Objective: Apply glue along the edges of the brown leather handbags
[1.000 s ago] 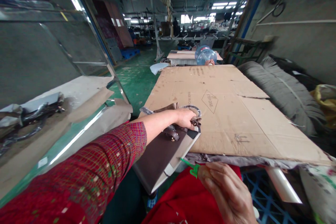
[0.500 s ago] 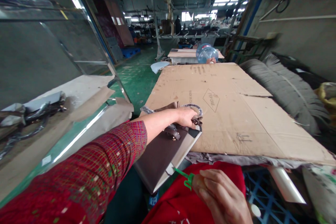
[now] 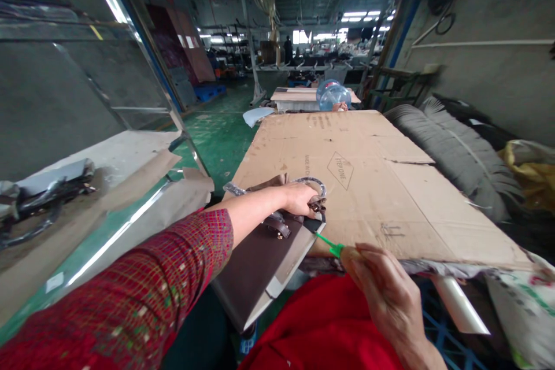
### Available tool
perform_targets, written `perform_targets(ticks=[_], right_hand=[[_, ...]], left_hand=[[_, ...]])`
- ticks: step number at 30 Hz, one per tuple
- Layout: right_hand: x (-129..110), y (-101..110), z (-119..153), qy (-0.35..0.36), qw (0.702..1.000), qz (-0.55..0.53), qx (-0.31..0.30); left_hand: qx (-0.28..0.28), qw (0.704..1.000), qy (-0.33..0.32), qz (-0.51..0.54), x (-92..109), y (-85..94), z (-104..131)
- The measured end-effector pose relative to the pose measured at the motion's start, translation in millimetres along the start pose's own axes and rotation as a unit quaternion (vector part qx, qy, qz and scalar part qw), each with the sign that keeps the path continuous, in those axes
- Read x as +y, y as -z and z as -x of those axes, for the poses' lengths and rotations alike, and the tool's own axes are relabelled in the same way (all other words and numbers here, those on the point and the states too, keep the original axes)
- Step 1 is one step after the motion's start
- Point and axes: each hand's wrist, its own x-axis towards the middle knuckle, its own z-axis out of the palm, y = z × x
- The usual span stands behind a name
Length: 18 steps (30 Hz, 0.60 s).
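Observation:
A dark brown handbag (image 3: 255, 266) with pale side edges lies tilted over the near left corner of the cardboard-topped table. My left hand (image 3: 299, 199) is closed on the bag's upper end, around bunched brown material with metal fittings. Beside that hand curves a bag handle (image 3: 319, 184) in clear wrapping, and a short brown strap (image 3: 277, 224) lies below it. In my right hand (image 3: 388, 283) is a thin green tool (image 3: 335, 249), its grip mostly hidden by my fingers. Its tip is at the bag's pale edge, just below my left hand; whether it touches is unclear.
Printed cardboard (image 3: 368, 185) covers the table. A clear blue water bottle (image 3: 333, 95) lies beyond its far end. Grey fabric (image 3: 459, 150) is heaped along the right side. At left stands a metal-framed rack (image 3: 191, 150) with paper-covered shelves. A white tube (image 3: 462, 303) juts out below the table.
My right hand has brought the green tool up along the bag's edge, from its lower part to near my left hand. My left hand keeps its hold. The view has shifted slightly.

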Motion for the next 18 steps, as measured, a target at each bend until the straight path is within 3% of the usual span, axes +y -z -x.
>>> perform_targets(ticks=[6, 12, 18], right_hand=[[-6, 0, -8, 0.025, 0.995, -0.047, -0.086], [17, 1, -22, 0.004, 0.999, 0.033, 0.001], [31, 4, -30, -0.020, 1.000, 0.010, -0.005]], left_hand=[[-0.002, 1.000, -0.007, -0.003, -1, -0.9, -1], [0.002, 1.000, -0.011, 0.003, -3, -1.7, -1], [0.005, 1.000, -0.004, 0.021, -5, -0.5, -1]])
